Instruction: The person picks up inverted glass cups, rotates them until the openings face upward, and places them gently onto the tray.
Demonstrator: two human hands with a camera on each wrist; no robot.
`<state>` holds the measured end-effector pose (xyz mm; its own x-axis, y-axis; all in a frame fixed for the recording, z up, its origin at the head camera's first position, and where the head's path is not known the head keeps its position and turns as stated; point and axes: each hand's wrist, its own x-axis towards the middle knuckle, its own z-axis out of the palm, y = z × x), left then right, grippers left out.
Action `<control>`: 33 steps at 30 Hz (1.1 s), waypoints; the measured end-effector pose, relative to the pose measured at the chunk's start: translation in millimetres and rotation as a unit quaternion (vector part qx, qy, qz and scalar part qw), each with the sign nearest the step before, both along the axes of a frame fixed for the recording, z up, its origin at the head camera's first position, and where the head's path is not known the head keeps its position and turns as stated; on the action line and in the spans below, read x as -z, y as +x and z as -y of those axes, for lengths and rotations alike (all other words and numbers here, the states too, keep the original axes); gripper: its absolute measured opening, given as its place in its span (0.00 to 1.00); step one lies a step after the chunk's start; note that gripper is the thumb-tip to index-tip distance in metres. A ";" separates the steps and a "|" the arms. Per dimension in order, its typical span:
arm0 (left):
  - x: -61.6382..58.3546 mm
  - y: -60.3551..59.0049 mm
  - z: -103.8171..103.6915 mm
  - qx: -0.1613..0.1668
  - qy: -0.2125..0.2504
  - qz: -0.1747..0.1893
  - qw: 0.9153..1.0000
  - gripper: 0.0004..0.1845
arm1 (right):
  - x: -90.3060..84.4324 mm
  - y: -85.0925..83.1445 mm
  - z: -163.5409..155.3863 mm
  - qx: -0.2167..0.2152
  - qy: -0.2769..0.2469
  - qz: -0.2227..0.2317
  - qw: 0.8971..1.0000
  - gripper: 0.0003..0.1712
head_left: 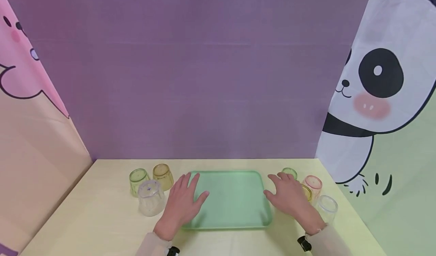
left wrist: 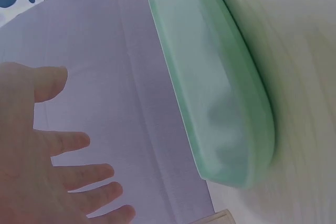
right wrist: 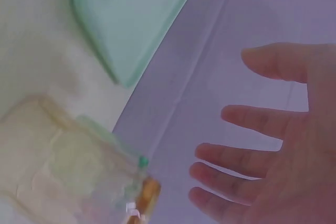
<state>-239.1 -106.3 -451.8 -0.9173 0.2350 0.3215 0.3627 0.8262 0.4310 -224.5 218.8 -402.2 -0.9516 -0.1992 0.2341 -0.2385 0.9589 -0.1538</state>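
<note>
A pale green tray lies flat in the middle of the yellow table. My left hand is spread over the tray's left edge, fingers straight, holding nothing. My right hand hovers at the right edge, also spread and empty. In the left wrist view the left hand stands apart from the tray. The right wrist view shows the right hand with fingers splayed, off the tray's corner. Whether either hand touches the tray I cannot tell.
Left of the tray stand three upturned cups: green, amber and clear. To its right are a green cup, a pink cup, a yellow cup and a clear cup. Fabric walls enclose the table.
</note>
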 end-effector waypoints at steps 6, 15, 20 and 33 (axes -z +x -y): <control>2.7 -1.5 -2.2 -0.002 0.017 -0.012 1.000 0.33 | -7.3 1.9 -18.9 0.021 0.017 0.003 1.000 0.26; 2.2 -3.1 -10.0 0.004 0.056 -0.021 0.998 0.28 | -11.4 -1.0 -45.6 0.054 0.048 0.057 0.996 0.29; 2.4 -3.1 -11.4 0.003 0.084 0.003 0.996 0.27 | -9.6 -4.4 -52.2 0.055 0.046 0.083 0.994 0.30; 9.8 -4.0 -15.5 0.015 0.117 0.045 0.992 0.26 | -1.7 -8.4 -62.5 0.052 0.004 0.125 0.991 0.31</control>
<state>-243.1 -90.8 -461.5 -0.9383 0.1917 0.2879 0.3377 0.6887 0.6416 -232.9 281.3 -400.5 -0.9950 -0.0986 -0.0127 -0.0945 0.9777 -0.1877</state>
